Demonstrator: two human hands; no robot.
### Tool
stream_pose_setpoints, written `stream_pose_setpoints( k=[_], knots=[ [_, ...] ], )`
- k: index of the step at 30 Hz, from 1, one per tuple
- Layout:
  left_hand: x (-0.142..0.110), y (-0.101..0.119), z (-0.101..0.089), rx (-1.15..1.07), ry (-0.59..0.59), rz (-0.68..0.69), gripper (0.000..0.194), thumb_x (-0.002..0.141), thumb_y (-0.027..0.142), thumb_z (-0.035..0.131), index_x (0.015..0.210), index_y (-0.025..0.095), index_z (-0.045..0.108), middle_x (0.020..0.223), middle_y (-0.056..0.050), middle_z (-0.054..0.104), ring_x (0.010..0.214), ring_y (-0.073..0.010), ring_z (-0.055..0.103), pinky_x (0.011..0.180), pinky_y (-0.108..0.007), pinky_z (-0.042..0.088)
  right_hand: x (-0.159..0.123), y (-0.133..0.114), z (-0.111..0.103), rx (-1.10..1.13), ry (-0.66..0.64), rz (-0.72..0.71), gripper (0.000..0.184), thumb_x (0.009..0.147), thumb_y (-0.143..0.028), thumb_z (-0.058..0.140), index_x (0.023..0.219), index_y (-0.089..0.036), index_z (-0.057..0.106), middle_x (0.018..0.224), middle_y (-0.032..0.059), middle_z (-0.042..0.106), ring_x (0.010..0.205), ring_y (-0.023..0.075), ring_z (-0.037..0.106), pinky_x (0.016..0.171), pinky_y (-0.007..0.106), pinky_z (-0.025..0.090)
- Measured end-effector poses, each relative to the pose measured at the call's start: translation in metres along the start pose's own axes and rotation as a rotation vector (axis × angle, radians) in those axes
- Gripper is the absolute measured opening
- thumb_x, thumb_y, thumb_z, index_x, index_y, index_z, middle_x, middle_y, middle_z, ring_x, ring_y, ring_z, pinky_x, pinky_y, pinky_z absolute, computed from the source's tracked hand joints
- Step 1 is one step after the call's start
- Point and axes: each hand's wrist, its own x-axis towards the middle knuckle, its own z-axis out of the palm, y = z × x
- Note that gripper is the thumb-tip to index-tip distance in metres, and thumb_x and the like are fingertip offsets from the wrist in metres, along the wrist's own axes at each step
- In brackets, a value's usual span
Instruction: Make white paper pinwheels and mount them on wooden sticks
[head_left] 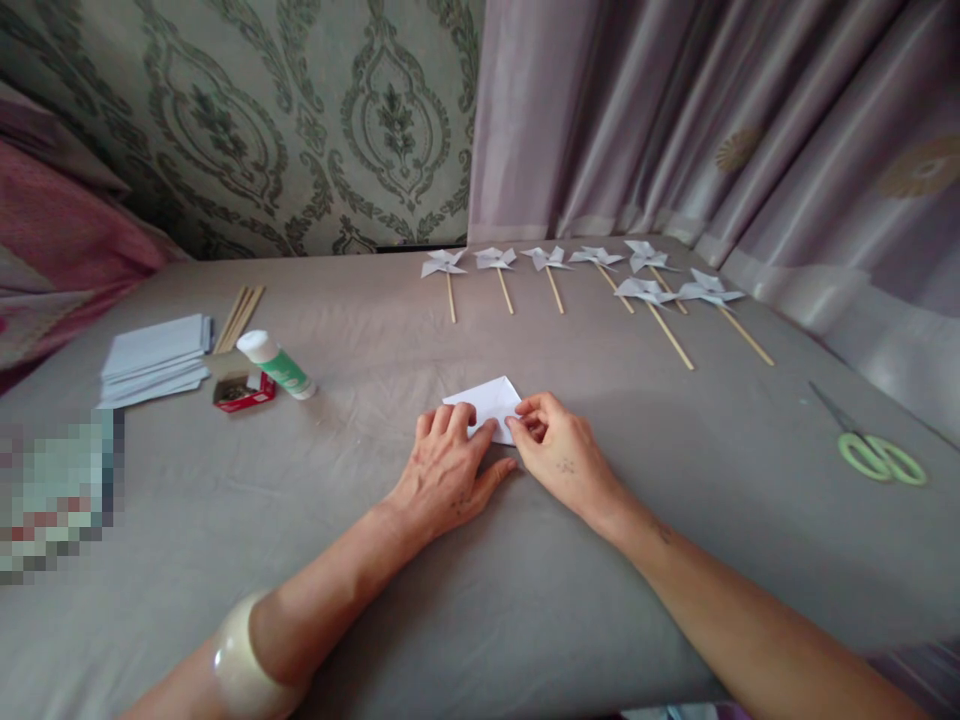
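A small white folded paper (493, 399) lies on the bed-like grey surface in front of me, its top edge angled to a corner. My left hand (448, 455) rests over its left and lower part, fingers bent and pressing it down, thumb stretched out below. At the paper's right edge, my right hand (559, 445) is closed in a pinch, thumb and fingertips on the edge. The fingers cover part of the paper, so its lower folds are hidden.
Several white paper pinwheels on sticks (548, 258) lie at the back right. Green-handled scissors (870, 455) lie right. On the left are a paper stack (154, 350), wooden sticks (240, 318), a glue stick (277, 364) and a small red box (245, 391) with small contents.
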Motion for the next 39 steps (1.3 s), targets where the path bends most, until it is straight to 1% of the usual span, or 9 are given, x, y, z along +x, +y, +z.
stream_pose_setpoints(
  k=[5, 13, 18, 21, 24, 29, 31, 34, 39],
  knots=[
    [-0.001, 0.002, 0.002, 0.035, 0.042, 0.037, 0.04, 0.093, 0.044, 0.037, 0.112, 0.017, 0.059, 0.105, -0.011, 0.057, 0.098, -0.0256, 0.047, 0.087, -0.043, 0.036, 0.003, 0.002, -0.006, 0.023, 0.109, -0.022, 0.012, 0.081, -0.028, 0.053, 0.085, -0.019, 0.057, 0.074, 0.0039, 0.068, 0.061, 0.0145, 0.063, 0.058, 0.024, 0.045],
    [0.0, 0.003, 0.004, 0.08, 0.129, 0.093, 0.024, 0.094, 0.027, 0.041, 0.103, 0.018, 0.061, 0.093, -0.008, 0.064, 0.093, -0.0228, 0.05, 0.084, -0.041, 0.035, 0.006, 0.005, -0.004, -0.019, 0.112, -0.103, 0.012, 0.081, -0.027, 0.051, 0.082, -0.018, 0.059, 0.07, 0.0034, 0.067, 0.059, 0.0138, 0.06, 0.057, 0.024, 0.043],
    [-0.001, -0.004, 0.003, 0.124, 0.183, 0.151, 0.019, 0.091, 0.018, 0.046, 0.099, 0.019, 0.063, 0.088, -0.006, 0.066, 0.088, -0.0215, 0.051, 0.083, -0.04, 0.033, 0.009, 0.006, -0.005, -0.014, 0.145, -0.096, 0.014, 0.081, -0.027, 0.051, 0.082, -0.018, 0.06, 0.072, 0.0042, 0.067, 0.059, 0.0136, 0.06, 0.058, 0.024, 0.044],
    [-0.004, -0.006, -0.004, 0.115, 0.245, 0.158, 0.018, 0.092, 0.019, 0.046, 0.093, 0.019, 0.063, 0.086, -0.005, 0.067, 0.087, -0.0202, 0.051, 0.083, -0.039, 0.032, 0.013, 0.012, -0.011, -0.027, 0.174, -0.077, 0.014, 0.081, -0.026, 0.052, 0.084, -0.017, 0.061, 0.074, 0.0047, 0.068, 0.061, 0.0139, 0.06, 0.06, 0.024, 0.044],
    [-0.011, -0.005, -0.009, 0.103, 0.288, 0.161, 0.021, 0.092, 0.022, 0.045, 0.08, 0.017, 0.061, 0.078, -0.003, 0.065, 0.081, -0.0184, 0.051, 0.08, -0.036, 0.032, 0.017, 0.021, -0.019, -0.089, 0.109, -0.064, 0.013, 0.08, -0.024, 0.053, 0.085, -0.017, 0.063, 0.075, 0.0042, 0.069, 0.063, 0.0141, 0.061, 0.061, 0.025, 0.045],
    [-0.02, 0.002, -0.005, 0.11, 0.215, 0.295, 0.035, 0.094, 0.033, 0.042, 0.066, 0.017, 0.055, 0.062, -0.002, 0.057, 0.065, -0.0156, 0.049, 0.065, -0.032, 0.032, 0.016, 0.028, -0.027, -0.111, -0.054, -0.052, 0.015, 0.077, -0.019, 0.054, 0.089, -0.018, 0.064, 0.077, 0.004, 0.071, 0.066, 0.0141, 0.064, 0.064, 0.025, 0.046],
    [-0.021, 0.005, -0.004, 0.105, 0.172, 0.34, 0.032, 0.095, 0.029, 0.04, 0.071, 0.017, 0.056, 0.063, -0.002, 0.056, 0.065, -0.0154, 0.049, 0.063, -0.031, 0.032, 0.014, 0.026, -0.028, -0.076, -0.075, -0.032, 0.015, 0.079, -0.021, 0.054, 0.089, -0.018, 0.064, 0.076, 0.0048, 0.071, 0.066, 0.0144, 0.064, 0.063, 0.024, 0.046],
    [-0.021, 0.006, -0.005, 0.1, 0.119, 0.404, 0.022, 0.095, 0.02, 0.038, 0.088, 0.016, 0.059, 0.072, -0.003, 0.059, 0.07, -0.0164, 0.052, 0.065, -0.03, 0.036, 0.012, 0.021, -0.027, -0.045, -0.102, -0.023, 0.018, 0.079, -0.023, 0.052, 0.092, -0.018, 0.064, 0.074, 0.0041, 0.071, 0.063, 0.0139, 0.064, 0.06, 0.023, 0.045],
    [-0.023, 0.004, -0.007, 0.097, 0.116, 0.409, 0.025, 0.095, 0.018, 0.035, 0.106, 0.016, 0.058, 0.083, -0.005, 0.063, 0.076, -0.0167, 0.055, 0.068, -0.03, 0.041, 0.008, 0.015, -0.026, 0.007, -0.145, -0.046, 0.026, 0.077, -0.016, 0.047, 0.093, -0.017, 0.067, 0.063, -0.0007, 0.067, 0.051, 0.0109, 0.058, 0.051, 0.02, 0.041]
  ],
)
